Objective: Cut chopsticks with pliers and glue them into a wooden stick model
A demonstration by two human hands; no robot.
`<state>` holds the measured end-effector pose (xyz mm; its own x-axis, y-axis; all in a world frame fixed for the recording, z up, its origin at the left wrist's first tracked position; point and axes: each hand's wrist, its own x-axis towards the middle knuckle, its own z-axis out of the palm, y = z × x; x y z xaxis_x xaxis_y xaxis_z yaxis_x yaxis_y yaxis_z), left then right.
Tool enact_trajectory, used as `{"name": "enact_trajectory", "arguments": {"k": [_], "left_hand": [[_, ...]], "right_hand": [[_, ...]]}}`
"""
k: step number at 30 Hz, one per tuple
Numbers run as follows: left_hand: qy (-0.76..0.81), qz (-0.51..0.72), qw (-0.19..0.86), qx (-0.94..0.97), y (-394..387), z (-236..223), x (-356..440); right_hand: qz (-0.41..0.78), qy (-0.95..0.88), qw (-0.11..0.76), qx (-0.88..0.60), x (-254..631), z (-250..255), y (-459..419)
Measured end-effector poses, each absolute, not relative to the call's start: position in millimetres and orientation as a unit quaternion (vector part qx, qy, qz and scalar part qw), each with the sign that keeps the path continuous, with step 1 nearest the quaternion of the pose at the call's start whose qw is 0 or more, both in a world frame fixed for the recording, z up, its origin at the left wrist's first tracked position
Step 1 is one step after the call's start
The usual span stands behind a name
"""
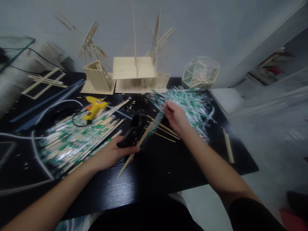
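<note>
My left hand point(125, 148) is closed around a pair of thin wooden chopsticks point(142, 136) and a black hand tool point(135, 130) whose kind I cannot make out. The chopsticks slant up and to the right past the tool. At their upper end is a clear plastic wrapper point(157, 120) with green print, stretching toward my right hand point(174, 115). The fingers of that hand are curled together at the wrapper's far end. Several bare chopsticks point(165, 128) lie on the table between my hands.
Wrapped chopsticks point(72, 141) are heaped on the left of the black table point(173, 176), beside a yellow glue gun point(95, 109) with its cord. Discarded wrappers point(192, 104) pile up at right. Stick-built models point(134, 68) and a faceted stick frame point(201, 73) stand behind.
</note>
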<state>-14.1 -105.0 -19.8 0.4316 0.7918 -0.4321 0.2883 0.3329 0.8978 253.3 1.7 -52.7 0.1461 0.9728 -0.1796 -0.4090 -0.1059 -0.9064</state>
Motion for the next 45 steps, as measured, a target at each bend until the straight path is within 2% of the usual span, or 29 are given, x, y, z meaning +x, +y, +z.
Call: {"name": "enact_trajectory", "arguments": {"k": [6, 19, 23, 39, 41, 45], "left_hand": [[0.486, 0.200, 0.660, 0.536, -105.4, -16.0, -12.6], [0.493, 0.229, 0.680, 0.492, -104.7, -23.7, -13.4], [0.496, 0.235, 0.681, 0.484, -104.7, -25.3, -12.4], [0.515, 0.264, 0.671, 0.464, -103.7, -23.0, -12.7], [0.511, 0.264, 0.673, 0.465, -103.9, -24.0, -13.0], [0.501, 0.254, 0.676, 0.477, -104.3, -24.8, -13.3]], "right_hand": [[0.633, -0.304, 0.561, -0.438, 248.1, -48.1, -2.8], [0.736, -0.453, 0.333, -0.377, 228.0, -42.0, -29.2], [0.743, -0.490, 0.298, -0.345, 224.8, -42.9, -34.5], [0.682, -0.515, 0.353, -0.382, 224.6, -42.5, -31.9], [0.664, -0.487, 0.395, -0.408, 227.3, -45.4, -26.4], [0.587, -0.375, 0.553, -0.457, 237.8, -47.6, -12.5]]}}
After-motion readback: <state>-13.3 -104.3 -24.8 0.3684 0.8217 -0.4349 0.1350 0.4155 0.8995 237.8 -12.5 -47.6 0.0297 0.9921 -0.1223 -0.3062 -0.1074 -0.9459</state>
